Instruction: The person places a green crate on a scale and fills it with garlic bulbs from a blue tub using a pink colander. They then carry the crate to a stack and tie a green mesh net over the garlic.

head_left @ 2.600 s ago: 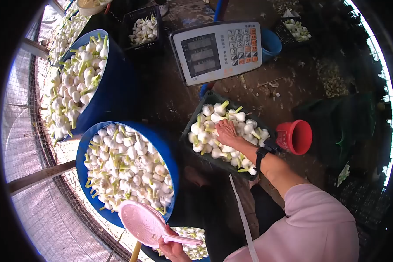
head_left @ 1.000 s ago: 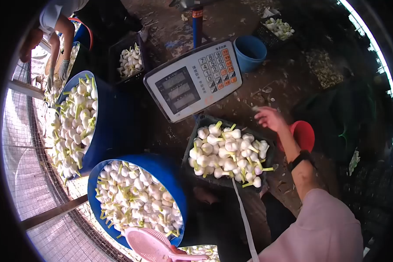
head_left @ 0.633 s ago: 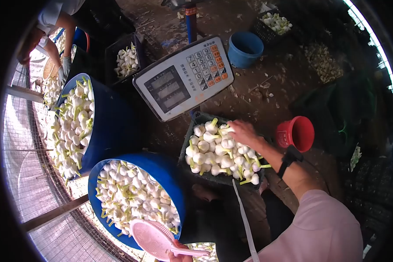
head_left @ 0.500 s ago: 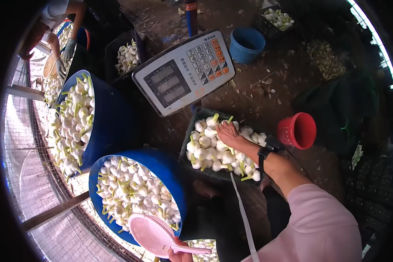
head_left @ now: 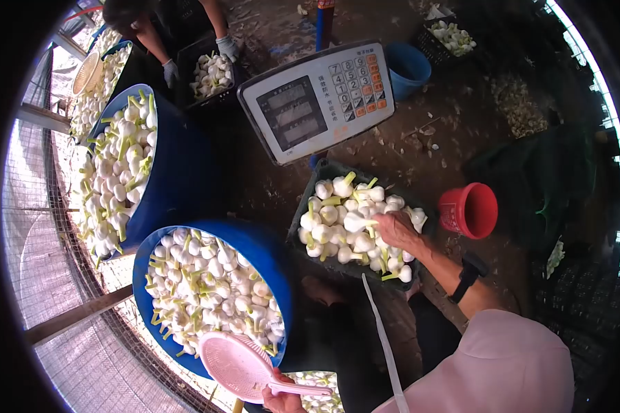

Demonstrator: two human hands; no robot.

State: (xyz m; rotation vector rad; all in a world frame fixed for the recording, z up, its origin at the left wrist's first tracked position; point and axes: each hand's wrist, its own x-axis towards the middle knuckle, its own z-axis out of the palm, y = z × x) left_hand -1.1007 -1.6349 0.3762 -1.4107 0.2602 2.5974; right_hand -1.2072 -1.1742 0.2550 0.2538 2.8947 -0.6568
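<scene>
My left hand (head_left: 282, 395) is wrapped round the handle of a pink plastic strainer (head_left: 235, 366), whose bowl overlaps the near rim of a blue tub (head_left: 255, 237) full of garlic bulbs (head_left: 217, 282). Over a dark plastic crate (head_left: 308, 199) heaped with white garlic, my right hand (head_left: 397, 231) has its fingers closed at the green stem of one garlic bulb (head_left: 355, 221). Its fingertips are partly hidden by the hand itself. A dark watch (head_left: 469, 275) is on that wrist.
A scale display (head_left: 317, 100) stands beyond the crate. Beside the crate is a red bucket (head_left: 468, 210); a blue bucket (head_left: 408, 69) stands further back. Another blue tub of garlic (head_left: 155, 138) is at left. A co-worker's gloved hands (head_left: 227, 48) are at a black crate (head_left: 220, 96).
My right hand has moved right and nearer across the crate, now at a garlic bulb's stem. The strainer stays in my left hand. The co-worker has shifted from the tub to the black crate.
</scene>
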